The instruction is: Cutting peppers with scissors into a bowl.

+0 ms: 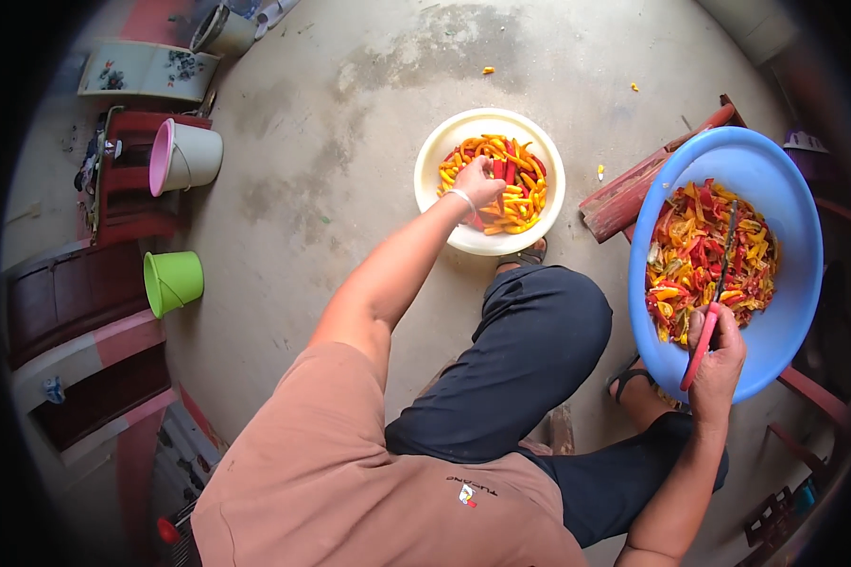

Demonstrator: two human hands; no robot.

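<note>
My left hand [480,181] reaches into a cream-white basin [425,189] on the floor, its fingers bent together among whole red and yellow chili peppers [512,214]. A red pepper shows right at the fingertips, but I cannot make out what they grip. My right hand [723,354] is wrapped round the red handles of a pair of scissors [721,283]. Their dark blades point away from me, over cut red and yellow pepper pieces [695,250] heaped in a large blue basin [800,283] to the right.
Beside the blue basin lies a reddish wooden bench or stool [615,194]. A white bucket with a pink inside [194,156] and a green bucket [182,282] stand at the left. Small yellow scraps [488,70] dot the concrete floor [369,123]. My knees lie between the basins.
</note>
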